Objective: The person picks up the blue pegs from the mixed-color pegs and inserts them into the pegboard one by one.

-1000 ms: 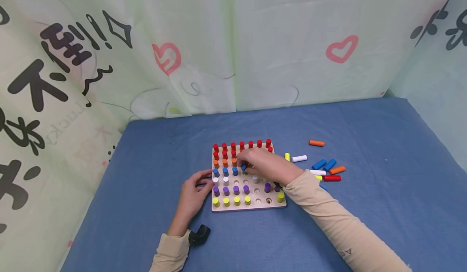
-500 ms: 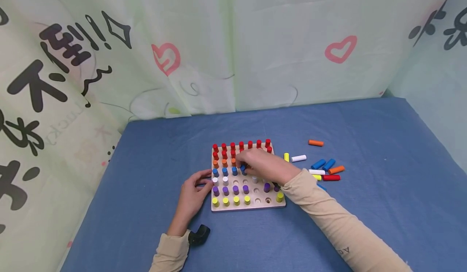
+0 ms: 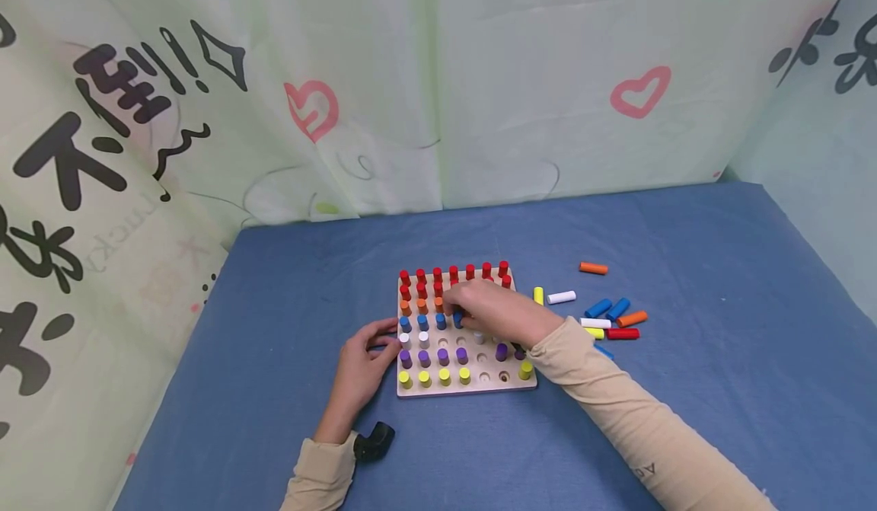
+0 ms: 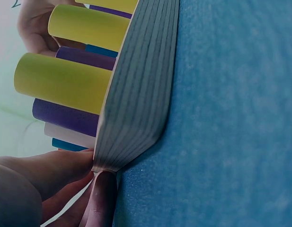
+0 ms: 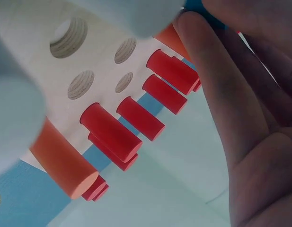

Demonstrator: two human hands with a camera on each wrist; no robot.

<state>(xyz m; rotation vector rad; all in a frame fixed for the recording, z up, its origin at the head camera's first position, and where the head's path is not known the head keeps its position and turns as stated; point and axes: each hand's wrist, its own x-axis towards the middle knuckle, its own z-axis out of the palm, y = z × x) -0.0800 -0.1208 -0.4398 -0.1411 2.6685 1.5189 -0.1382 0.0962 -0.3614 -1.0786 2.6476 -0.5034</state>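
Note:
A wooden pegboard (image 3: 473, 386) stands on the table, with coloured pegs upright in rows. My right hand (image 3: 496, 309) reaches over it and pinches a blue peg (image 3: 457, 320) between thumb and fingers, at the end of the blue row. In the right wrist view, the fingers (image 5: 221, 90) partly cover that blue peg (image 5: 205, 12). My left hand (image 3: 366, 359) holds the board's left edge. The left wrist view shows thumb and fingers (image 4: 101, 201) at the board's corner, near yellow pegs (image 4: 63, 82) and purple pegs (image 4: 65, 116).
Loose pegs lie on the blue cloth (image 3: 617, 229) right of the board, among them a red peg (image 3: 622, 334), an orange peg (image 3: 593, 268) and a white peg (image 3: 562, 297). A printed curtain (image 3: 493, 115) hangs behind. Some board holes (image 3: 484, 377) hold no peg.
The blue peg in my right hand stands slightly straighter than a second ago, in line with its row. Left hand and board look unmoved; the head view has shifted slightly.

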